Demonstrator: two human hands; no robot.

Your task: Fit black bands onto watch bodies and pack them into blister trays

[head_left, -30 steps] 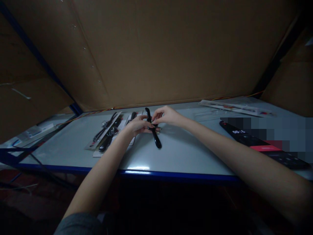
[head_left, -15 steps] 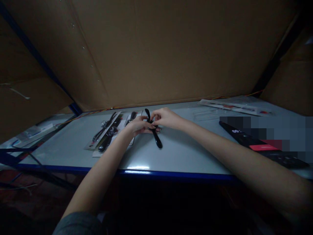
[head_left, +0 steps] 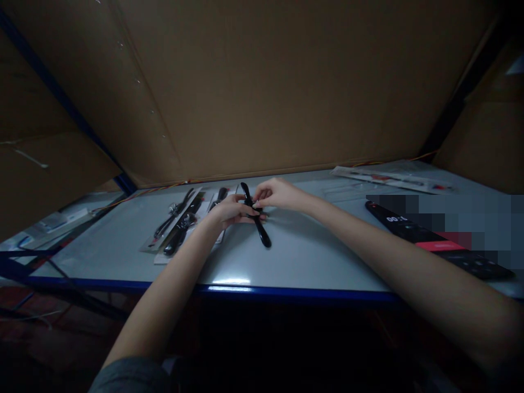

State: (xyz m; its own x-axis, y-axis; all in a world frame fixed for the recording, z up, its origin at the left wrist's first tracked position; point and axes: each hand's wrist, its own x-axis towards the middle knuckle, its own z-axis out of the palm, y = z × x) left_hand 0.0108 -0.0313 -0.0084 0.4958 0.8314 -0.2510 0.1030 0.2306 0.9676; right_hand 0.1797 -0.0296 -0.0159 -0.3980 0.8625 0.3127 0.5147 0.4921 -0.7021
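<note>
A long glossy black piece with two rounded, blade-like ends (head_left: pixel 262 232) is held slantwise above the table, one end up and away, the other toward me. My left hand (head_left: pixel 235 212) grips it at its middle, thumb on top and fingers underneath. At the same middle, my right hand (head_left: pixel 272 194) has thumb and forefinger pinched together; whatever small part sits between them is hidden. Left of my hands lie several packs with black pieces (head_left: pixel 176 237) in clear wrapping on pale cards.
A dark phone-like device or printed panel with a red band (head_left: pixel 440 247) lies at right. Behind it is a flat clear-wrapped package (head_left: pixel 380 179). A brown cardboard wall (head_left: pixel 286 82) closes the back, and the table has a blue front edge (head_left: pixel 286 293).
My right hand has shifted slightly at the middle of the black piece, its fingers still pinched. The left hand keeps its grip; the view has moved a little.
</note>
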